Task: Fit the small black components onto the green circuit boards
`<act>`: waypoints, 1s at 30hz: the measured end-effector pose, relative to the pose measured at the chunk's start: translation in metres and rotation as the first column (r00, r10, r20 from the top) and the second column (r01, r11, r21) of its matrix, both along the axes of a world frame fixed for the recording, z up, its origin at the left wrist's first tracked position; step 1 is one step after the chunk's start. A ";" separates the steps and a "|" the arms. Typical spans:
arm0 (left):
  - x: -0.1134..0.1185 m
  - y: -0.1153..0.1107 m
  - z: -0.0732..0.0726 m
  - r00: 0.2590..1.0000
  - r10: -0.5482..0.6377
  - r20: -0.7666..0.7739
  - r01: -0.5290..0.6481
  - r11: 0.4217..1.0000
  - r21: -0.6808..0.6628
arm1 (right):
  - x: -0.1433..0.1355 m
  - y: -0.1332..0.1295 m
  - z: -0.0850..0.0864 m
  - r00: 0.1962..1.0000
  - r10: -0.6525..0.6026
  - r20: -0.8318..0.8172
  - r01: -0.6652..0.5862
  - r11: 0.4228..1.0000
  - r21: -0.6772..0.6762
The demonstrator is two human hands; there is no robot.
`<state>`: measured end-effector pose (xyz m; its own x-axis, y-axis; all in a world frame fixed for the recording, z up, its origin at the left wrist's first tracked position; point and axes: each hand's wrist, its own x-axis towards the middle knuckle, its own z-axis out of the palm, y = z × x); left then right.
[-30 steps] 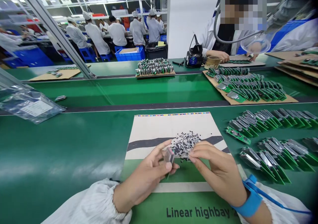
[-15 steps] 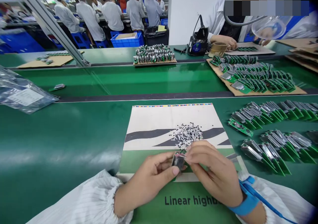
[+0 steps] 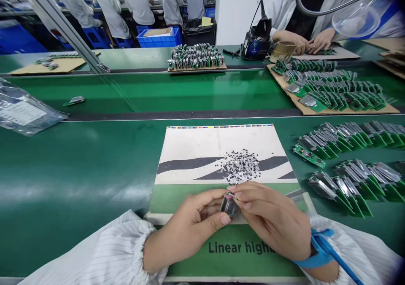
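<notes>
My left hand (image 3: 193, 224) holds a small dark module (image 3: 229, 205) between thumb and fingers, above the printed cardboard sheet (image 3: 190, 198). My right hand (image 3: 268, 217), with a blue band at the wrist, is pinched at the module's top edge, near its pink part. Something thin and pale shows at its fingertips, too small to name. Just beyond the fingers lies a pile of tiny black and white pieces (image 3: 241, 167) on the sheet.
Rows of green circuit boards (image 3: 354, 184) stand on the right. More boards fill a cardboard tray (image 3: 294, 99) and a small board stack (image 3: 196, 57) farther back. A silvery bag (image 3: 28, 110) lies left. A person's hands (image 3: 321, 40) work across the table.
The view has tipped downward slightly. My right fingers have shifted over the module's top edge. Across the table, the person's hands have come closer together over the boards.
</notes>
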<state>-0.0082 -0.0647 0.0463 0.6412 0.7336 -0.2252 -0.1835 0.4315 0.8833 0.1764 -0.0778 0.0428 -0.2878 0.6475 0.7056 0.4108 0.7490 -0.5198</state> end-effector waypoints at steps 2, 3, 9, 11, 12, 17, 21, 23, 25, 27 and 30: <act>0.000 0.000 0.000 1.000 0.001 0.001 -0.001 1.000 -0.004 | 0.000 0.000 0.002 1.000 0.005 -0.003 -0.005 1.000 0.003; 0.000 0.000 0.000 1.000 0.000 0.004 0.000 1.000 -0.006 | 0.000 0.001 0.002 1.000 0.008 -0.004 -0.008 1.000 0.003; 0.001 -0.001 0.001 0.999 0.014 0.036 -0.014 1.000 -0.011 | 0.001 0.000 0.002 1.000 0.027 -0.011 -0.027 1.000 -0.012; 0.001 -0.001 0.000 0.999 0.023 0.032 -0.022 1.000 -0.005 | 0.001 0.001 0.001 0.999 0.034 -0.016 -0.034 0.999 0.002; 0.000 -0.002 0.000 0.999 0.027 0.028 -0.027 1.000 0.001 | 0.001 0.001 0.001 0.999 0.035 -0.014 -0.035 0.999 0.010; 0.000 -0.003 -0.003 1.000 0.022 0.020 -0.023 0.999 0.033 | -0.001 0.000 0.001 1.000 0.016 -0.010 -0.016 1.000 -0.016; -0.001 -0.003 -0.005 1.000 0.002 -0.023 -0.002 1.000 0.030 | -0.002 -0.001 0.000 0.998 -0.011 -0.067 0.003 0.993 -0.122; 0.000 -0.002 -0.005 0.999 0.002 -0.040 -0.001 1.000 0.022 | -0.003 -0.002 -0.002 0.993 -0.015 -0.114 -0.005 0.985 -0.172; 0.000 -0.001 -0.004 0.999 0.006 -0.038 -0.005 1.000 0.019 | -0.003 -0.003 -0.004 0.987 -0.013 -0.162 -0.024 0.975 -0.221; 0.001 -0.001 -0.002 1.000 0.011 -0.029 -0.011 1.000 0.021 | -0.004 -0.004 -0.005 0.980 -0.012 -0.197 -0.044 0.960 -0.275; 0.001 -0.001 -0.001 1.000 0.004 -0.022 -0.003 1.000 0.026 | -0.004 -0.004 -0.004 0.979 -0.008 -0.205 -0.054 0.953 -0.298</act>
